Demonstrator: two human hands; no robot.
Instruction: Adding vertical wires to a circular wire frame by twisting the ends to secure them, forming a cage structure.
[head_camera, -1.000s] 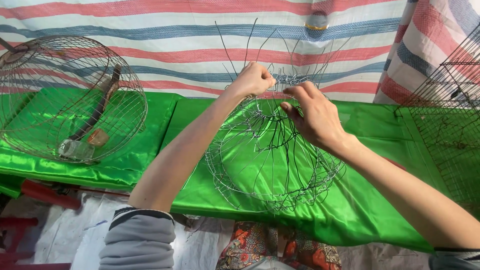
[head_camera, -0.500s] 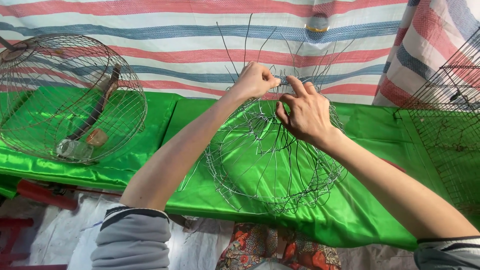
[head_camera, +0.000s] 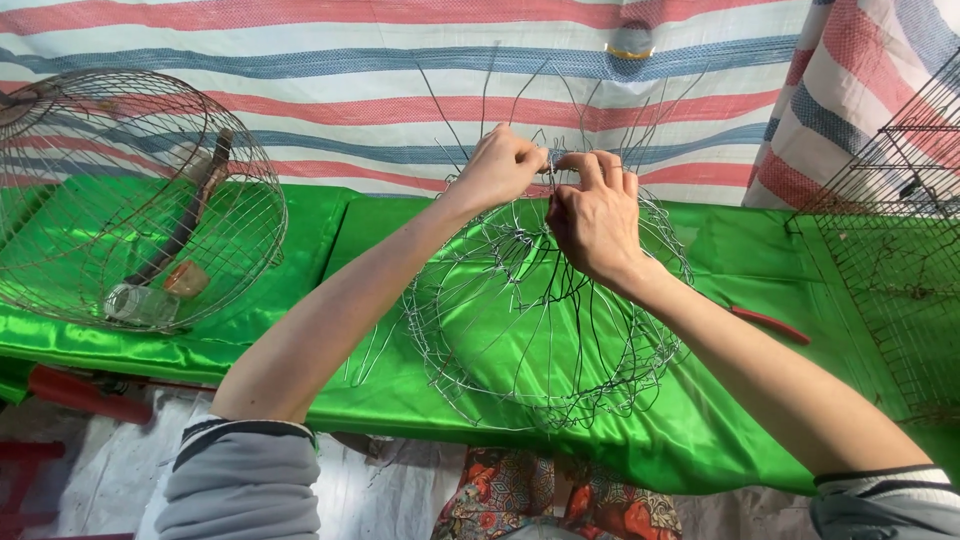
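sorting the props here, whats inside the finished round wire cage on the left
Inside the round wire cage lie a clear plastic bottle, a small orange cup-like piece and a dark stick leaning across it. Its left part runs out of frame, so anything there is unseen.

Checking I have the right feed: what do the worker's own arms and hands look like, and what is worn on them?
Both hands, the left hand and the right hand, are bare, with no gloves, rings or watch in view. The forearms are bare too. Grey sleeves are pushed up above the elbows; the right sleeve shows a dark band with a pale edge at its cuff.
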